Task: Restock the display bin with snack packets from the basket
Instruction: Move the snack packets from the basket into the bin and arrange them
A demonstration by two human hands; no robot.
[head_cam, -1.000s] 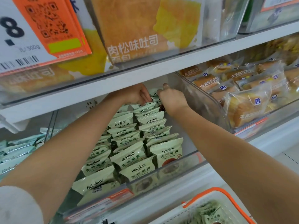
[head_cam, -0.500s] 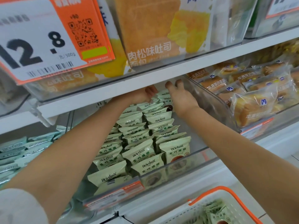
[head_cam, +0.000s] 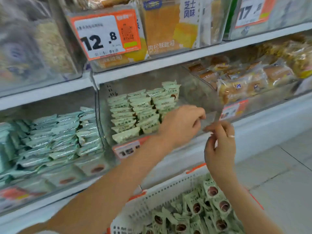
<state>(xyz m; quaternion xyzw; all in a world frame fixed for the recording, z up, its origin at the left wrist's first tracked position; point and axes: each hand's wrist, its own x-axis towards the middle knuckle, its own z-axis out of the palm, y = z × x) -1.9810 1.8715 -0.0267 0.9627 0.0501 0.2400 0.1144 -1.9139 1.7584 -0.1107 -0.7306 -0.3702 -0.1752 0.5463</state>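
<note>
At the front of the bin point(head_cam: 200, 97), both hands are empty: the left hand point(head_cam: 182, 124) hovers over the rim with fingers loosely curled, and the right hand point(head_cam: 221, 146) is just beside it, fingers relaxed. Green packets point(head_cam: 138, 112) stand in rows inside the bin. Below, the basket point(head_cam: 157, 196) holds more packets point(head_cam: 202, 210) in a loose pile
</note>
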